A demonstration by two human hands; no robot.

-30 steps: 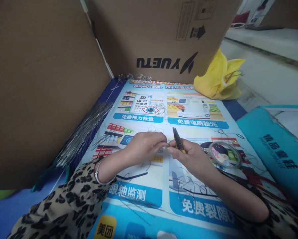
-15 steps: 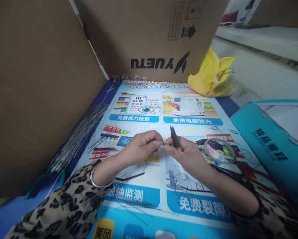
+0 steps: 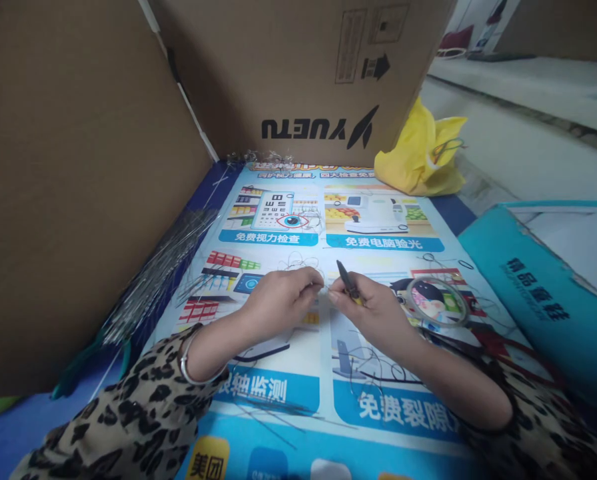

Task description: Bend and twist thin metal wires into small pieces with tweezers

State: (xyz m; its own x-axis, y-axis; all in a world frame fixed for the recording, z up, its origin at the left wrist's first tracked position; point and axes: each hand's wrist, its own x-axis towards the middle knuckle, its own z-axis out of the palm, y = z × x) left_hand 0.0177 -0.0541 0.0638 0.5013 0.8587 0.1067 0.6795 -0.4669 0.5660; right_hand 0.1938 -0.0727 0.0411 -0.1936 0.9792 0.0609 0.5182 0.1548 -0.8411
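Over the printed poster [image 3: 323,333], my two hands face each other with their fingertips a small gap apart. My left hand [image 3: 283,297] is closed in a pinch; whatever lies between its thumb and forefinger is too small to make out. Small pliers [image 3: 348,280] with dark jaws and a bit of yellow handle sit in my closed right hand [image 3: 373,303]. The jaws point up and away from me, and the fingers hide most of the handles. Thin wire loops [image 3: 298,263] lie just beyond my left hand, and more curled wire [image 3: 366,367] lies below the right.
Cardboard panels [image 3: 298,67] wall off the back and left. Straight wires [image 3: 163,273] lie bundled at left, with cut pieces [image 3: 278,407] in front. A roll of clear tape [image 3: 438,301], a yellow bag [image 3: 418,157] and a teal shoebox [image 3: 533,293] stand at right.
My fingertips have drawn slightly apart. The left hand has turned a little, and the pliers in my right hand have tilted, their jaws looking narrower from here.
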